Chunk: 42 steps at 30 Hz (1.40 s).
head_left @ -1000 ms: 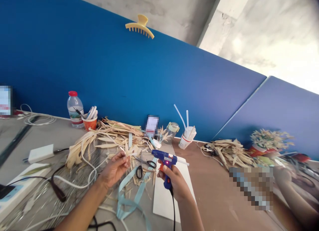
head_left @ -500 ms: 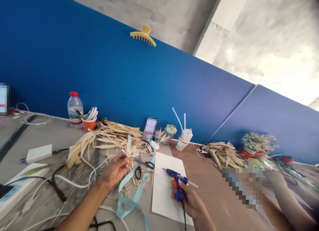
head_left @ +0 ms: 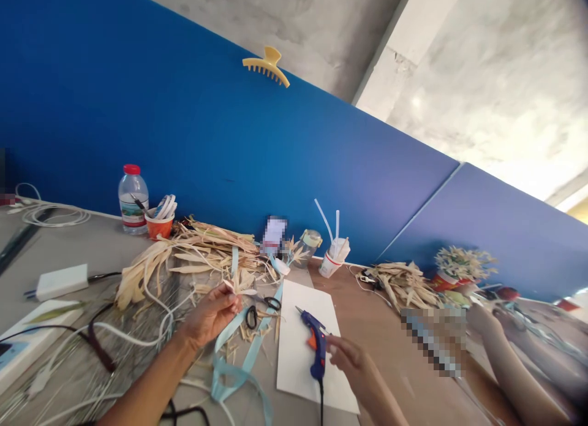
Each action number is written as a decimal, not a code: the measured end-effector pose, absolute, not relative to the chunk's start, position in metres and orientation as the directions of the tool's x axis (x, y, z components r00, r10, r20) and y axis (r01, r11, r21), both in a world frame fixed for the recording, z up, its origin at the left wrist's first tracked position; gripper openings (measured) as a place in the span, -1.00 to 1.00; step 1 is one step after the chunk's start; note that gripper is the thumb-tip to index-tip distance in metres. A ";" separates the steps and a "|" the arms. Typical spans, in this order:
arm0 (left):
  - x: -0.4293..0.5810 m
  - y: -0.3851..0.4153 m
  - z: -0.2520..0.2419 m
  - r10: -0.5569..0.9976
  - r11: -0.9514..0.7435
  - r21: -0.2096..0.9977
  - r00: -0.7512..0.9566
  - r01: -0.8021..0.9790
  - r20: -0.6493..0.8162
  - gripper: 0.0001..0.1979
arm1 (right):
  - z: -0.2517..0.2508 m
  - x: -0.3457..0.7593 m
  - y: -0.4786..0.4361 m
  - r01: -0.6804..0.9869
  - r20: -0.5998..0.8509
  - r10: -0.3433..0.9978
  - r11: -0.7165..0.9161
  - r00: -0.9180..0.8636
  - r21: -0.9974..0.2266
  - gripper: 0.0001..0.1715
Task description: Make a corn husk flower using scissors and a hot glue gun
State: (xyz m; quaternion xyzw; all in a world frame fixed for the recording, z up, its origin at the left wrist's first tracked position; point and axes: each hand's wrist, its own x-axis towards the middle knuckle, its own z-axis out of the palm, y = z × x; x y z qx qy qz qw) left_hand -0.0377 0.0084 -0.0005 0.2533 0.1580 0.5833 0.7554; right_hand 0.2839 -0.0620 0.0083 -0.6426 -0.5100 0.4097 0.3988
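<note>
My left hand (head_left: 212, 315) is pinched shut on a small pale piece of dried corn husk (head_left: 237, 286), whose strips fan out past the fingertips. On a white sheet (head_left: 294, 368) lies a blue hot glue gun (head_left: 316, 347) with an orange trigger, its nozzle pointing up and left. Beside its right side is my right hand (head_left: 353, 360), fingers loosened and apart, the fingertips close to the gun's body; whether they still touch it I cannot tell. Scissors (head_left: 251, 317) with black handles and a light blue ribbon (head_left: 250, 355) lie between my hands.
Dried husks (head_left: 215, 242) are heaped at the back, near an orange cup (head_left: 160, 225) and a bottle (head_left: 133, 199). White cables and a power strip (head_left: 39, 334) cover the left. A white cup (head_left: 331, 263) holds straws. At right, another person's hands (head_left: 487, 328) work beside more husks.
My right hand has let go its grip on the glue gun, which now rests on the white sheet, and has drawn slightly right. My left hand still holds the husk piece.
</note>
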 end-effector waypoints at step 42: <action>-0.027 0.008 -0.005 0.977 0.205 0.674 0.187 -0.710 -0.099 -0.84 | 0.017 0.111 0.002 -0.137 0.164 0.980 0.179 0.114 -0.974 -0.79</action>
